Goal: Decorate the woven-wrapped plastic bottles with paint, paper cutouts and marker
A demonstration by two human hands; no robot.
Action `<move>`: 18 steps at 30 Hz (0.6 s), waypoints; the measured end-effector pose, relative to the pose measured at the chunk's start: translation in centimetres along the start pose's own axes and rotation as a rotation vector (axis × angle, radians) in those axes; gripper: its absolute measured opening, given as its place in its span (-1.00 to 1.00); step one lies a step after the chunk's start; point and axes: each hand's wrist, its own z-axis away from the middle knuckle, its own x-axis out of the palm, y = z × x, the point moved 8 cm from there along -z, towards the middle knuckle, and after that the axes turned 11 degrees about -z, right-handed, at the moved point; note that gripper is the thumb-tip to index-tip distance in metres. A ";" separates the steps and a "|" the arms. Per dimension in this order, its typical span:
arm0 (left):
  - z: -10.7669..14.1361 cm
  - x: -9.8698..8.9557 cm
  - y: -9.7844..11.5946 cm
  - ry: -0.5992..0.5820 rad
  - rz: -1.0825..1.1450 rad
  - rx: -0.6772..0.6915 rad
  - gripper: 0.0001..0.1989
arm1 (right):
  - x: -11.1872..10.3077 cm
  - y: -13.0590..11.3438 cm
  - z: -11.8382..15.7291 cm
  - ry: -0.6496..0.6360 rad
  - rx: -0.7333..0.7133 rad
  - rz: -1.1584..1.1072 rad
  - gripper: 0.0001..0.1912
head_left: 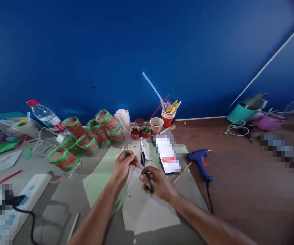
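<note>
At lower centre, the right hand [159, 182] has the scissors [143, 158] gripped by the handles, blades pointing up the frame, while the left hand [122, 167] curls its fingertips together just beside them, on what I can't tell. Beneath them the white paper [150, 214] looks unevenly cut; at centre left, the jars [63, 160] already wear brown and green, but how much cutting is left doesn't show.

Wall [111, 44]: blue, smooth, beyond the grip; one dark mark [93, 87] to the grip's left. Pale strip [269, 62] slants up far right of the grip. Tabletop [244, 200]: brown right of the grip, grey left. Light brightens the wall's upper right.
</note>
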 end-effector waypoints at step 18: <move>-0.4 -2.0 1.7 0.141 -0.209 0.173 -0.84 | -0.8 -2.2 1.3 -0.009 0.066 0.999 -0.59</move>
